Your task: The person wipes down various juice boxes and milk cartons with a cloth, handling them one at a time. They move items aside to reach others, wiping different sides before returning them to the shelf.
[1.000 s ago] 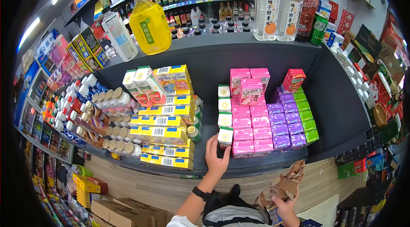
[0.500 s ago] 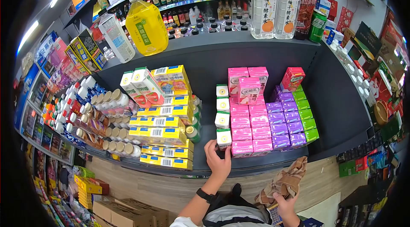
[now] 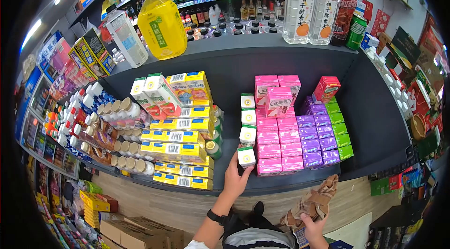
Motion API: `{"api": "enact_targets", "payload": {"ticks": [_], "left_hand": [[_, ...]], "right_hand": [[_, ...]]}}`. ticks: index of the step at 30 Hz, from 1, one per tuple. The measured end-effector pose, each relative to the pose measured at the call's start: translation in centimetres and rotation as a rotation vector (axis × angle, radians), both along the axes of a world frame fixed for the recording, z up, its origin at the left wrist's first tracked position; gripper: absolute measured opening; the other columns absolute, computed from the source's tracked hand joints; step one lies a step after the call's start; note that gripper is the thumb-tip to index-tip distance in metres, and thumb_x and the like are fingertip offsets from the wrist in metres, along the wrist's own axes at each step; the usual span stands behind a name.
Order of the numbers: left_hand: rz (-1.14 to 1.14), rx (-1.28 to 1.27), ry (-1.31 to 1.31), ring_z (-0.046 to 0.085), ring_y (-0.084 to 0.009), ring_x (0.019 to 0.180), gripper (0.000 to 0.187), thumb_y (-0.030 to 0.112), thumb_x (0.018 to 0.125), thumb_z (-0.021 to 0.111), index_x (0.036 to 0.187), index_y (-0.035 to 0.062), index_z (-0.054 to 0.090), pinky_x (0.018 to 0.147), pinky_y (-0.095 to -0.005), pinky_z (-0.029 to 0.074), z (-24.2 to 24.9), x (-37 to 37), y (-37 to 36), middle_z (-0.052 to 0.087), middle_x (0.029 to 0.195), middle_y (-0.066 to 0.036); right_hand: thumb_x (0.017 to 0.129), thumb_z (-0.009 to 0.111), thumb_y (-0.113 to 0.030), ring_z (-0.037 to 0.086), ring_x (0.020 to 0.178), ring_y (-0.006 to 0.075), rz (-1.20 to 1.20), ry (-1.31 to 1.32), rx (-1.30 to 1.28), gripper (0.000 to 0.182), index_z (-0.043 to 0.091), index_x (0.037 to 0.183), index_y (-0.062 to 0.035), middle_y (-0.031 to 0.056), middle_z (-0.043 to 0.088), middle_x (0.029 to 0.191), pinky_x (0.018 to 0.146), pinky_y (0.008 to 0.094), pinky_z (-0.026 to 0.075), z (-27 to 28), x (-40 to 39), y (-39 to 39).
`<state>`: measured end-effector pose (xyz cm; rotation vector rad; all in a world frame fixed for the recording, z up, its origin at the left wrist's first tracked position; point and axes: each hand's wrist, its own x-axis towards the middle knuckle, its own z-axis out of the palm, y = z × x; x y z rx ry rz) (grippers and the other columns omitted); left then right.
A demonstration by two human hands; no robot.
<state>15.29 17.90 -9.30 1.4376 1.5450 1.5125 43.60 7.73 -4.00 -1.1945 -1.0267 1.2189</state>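
At the front of a row of white cartons with green edges (image 3: 248,117), my left hand (image 3: 236,179) has its thumb and fingers closed around the nearest carton (image 3: 246,156). This carton sits slightly forward of the one behind it and looks a little tilted. Just right of it stand stacked pink drink cartons (image 3: 269,149). My right hand (image 3: 313,228), low in the view near my body, is wrapped around a bunched brown checked cloth (image 3: 313,204), which hangs in front of the shelf edge.
Purple cartons (image 3: 308,133) and green cartons (image 3: 341,140) stand right of the pink ones. Left are yellow-and-blue packs (image 3: 176,148) and capped bottles (image 3: 129,162). Large bottles, one yellow (image 3: 161,26), line the ledge behind. Cardboard boxes (image 3: 133,234) lie on the floor.
My left hand has pulled the front white carton a little toward me, off the line of its row, and tilted it. The right hand still holds the cloth. The view has shifted slightly.
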Motion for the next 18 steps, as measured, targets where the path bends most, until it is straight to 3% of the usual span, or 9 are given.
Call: {"api": "enact_targets", "payload": {"ticks": [4, 9, 18], "left_hand": [[-0.056, -0.083, 0.005, 0.060, -0.0318, 0.121, 0.058, 0.011, 0.091, 0.070, 0.141, -0.0035, 0.044, 0.101, -0.0375, 0.046, -1.2, -1.5, 0.2, 0.061, 0.130, -0.021], [-0.118, -0.112, -0.146, 0.061, -0.0213, 0.116, 0.053, 0.005, 0.092, 0.066, 0.140, -0.0033, 0.046, 0.099, -0.0350, 0.046, -0.5, -2.6, 0.1, 0.063, 0.127, -0.016], [-0.154, -0.141, -0.057, 0.058, -0.0274, 0.124, 0.064, 0.003, 0.091, 0.065, 0.149, -0.0015, 0.038, 0.103, -0.0358, 0.043, -2.1, -1.6, 0.7, 0.056, 0.137, -0.021]], "right_hand": [[0.079, 0.073, -0.011, 0.051, 0.125, 0.0262, 0.004, 0.023, -0.029, 0.077, 0.033, 0.143, 0.0017, 0.0159, 0.050, 0.137, 0.108, 0.0411, 0.040, 1.4, -1.0, 0.4], [0.078, 0.077, -0.007, 0.055, 0.120, 0.0242, -0.046, 0.020, -0.035, 0.076, 0.036, 0.141, 0.0012, 0.0141, 0.054, 0.131, 0.104, 0.0392, 0.044, 0.6, -1.0, 0.4], [0.079, 0.078, -0.005, 0.058, 0.115, 0.0224, -0.082, 0.054, -0.032, 0.072, 0.038, 0.139, 0.0008, 0.0134, 0.056, 0.127, 0.100, 0.0375, 0.046, -0.3, -1.7, 0.9]]}}
